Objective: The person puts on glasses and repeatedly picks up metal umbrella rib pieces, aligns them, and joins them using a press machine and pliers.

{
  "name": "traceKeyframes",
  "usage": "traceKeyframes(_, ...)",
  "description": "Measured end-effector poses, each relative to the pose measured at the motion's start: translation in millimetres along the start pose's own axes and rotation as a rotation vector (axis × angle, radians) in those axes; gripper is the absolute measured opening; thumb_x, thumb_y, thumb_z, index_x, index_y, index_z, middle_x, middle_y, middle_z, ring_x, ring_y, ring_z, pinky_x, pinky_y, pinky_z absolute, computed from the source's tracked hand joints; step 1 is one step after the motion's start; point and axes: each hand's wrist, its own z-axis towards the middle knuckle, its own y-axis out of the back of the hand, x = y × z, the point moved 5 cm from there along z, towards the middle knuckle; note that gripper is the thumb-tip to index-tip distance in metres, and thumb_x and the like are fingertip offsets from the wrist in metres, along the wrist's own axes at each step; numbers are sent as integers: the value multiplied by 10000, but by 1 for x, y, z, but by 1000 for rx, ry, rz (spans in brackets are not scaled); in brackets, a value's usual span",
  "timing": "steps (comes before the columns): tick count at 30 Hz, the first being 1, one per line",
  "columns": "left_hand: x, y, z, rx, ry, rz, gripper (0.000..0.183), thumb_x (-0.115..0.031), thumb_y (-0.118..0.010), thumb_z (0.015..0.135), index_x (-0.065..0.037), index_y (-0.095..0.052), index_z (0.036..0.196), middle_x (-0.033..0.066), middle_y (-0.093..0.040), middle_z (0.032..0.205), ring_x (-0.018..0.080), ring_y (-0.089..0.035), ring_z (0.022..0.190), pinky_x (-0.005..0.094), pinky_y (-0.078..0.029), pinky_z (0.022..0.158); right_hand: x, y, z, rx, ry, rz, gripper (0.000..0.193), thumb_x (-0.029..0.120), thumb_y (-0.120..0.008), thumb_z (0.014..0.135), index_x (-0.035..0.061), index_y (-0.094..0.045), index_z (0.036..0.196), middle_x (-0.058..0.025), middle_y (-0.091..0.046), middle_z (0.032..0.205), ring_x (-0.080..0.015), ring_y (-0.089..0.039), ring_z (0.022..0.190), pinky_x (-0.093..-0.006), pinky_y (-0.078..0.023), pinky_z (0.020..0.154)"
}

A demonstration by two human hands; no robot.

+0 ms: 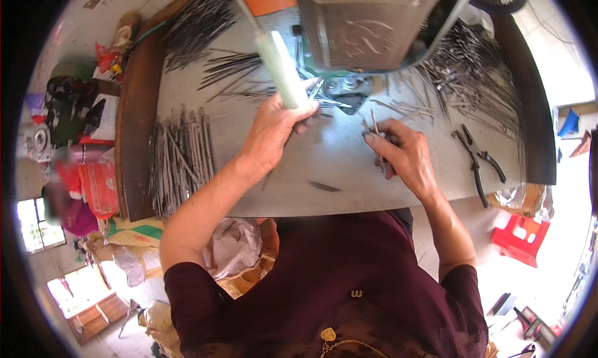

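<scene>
My left hand (274, 124) is at the middle of the metal worktable, partly behind a glowing white tube lamp (280, 71). Its fingers are closed on thin metal pieces (321, 95), whose ends show beside the lamp; glare blurs their shape. To the right, my right hand (402, 147) pinches a slim metal strip (374, 120) between thumb and fingers, pointing up toward the machine. Beyond both hands stands a machine with a grey metal housing (367, 31). Its lower working area (349, 87) is lit by the lamp and partly hidden.
Bundles of metal strips lie at the left (180, 162), far left (202, 25) and far right (470, 68). Pliers (478, 159) with dark handles rest right of my right hand. One dark strip (325, 187) lies near the table's front edge. A red plastic stool (520, 240) stands beyond the table.
</scene>
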Motion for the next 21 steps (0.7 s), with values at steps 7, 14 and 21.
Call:
traceKeyframes(7,41,-45,13,89,58,-654,550,-9,-544,923,-34,-355,1438,62,-591,961,117,-579,868,296,-516,816,-26,0,9,-163,166,-242,237,228,-668,862,21,-654,976,-63,-588,602,-187,-556,480,-305,-452,480)
traceKeyframes(14,36,-53,17,114,-63,-753,548,45,-499,920,-8,-298,1427,95,-557,1016,164,-588,907,471,-493,999,-3,-8,-6,-351,519,-532,240,232,-675,851,21,-669,966,-110,-643,694,-249,-604,558,-351,-500,549)
traceKeyframes(21,34,-44,22,-74,-190,-700,580,80,-483,885,20,-277,1424,157,-581,1050,234,-618,958,458,-555,921,-12,-28,8,93,118,-19,236,246,-644,898,12,-671,896,-30,-612,662,-75,-496,492,-251,-413,438)
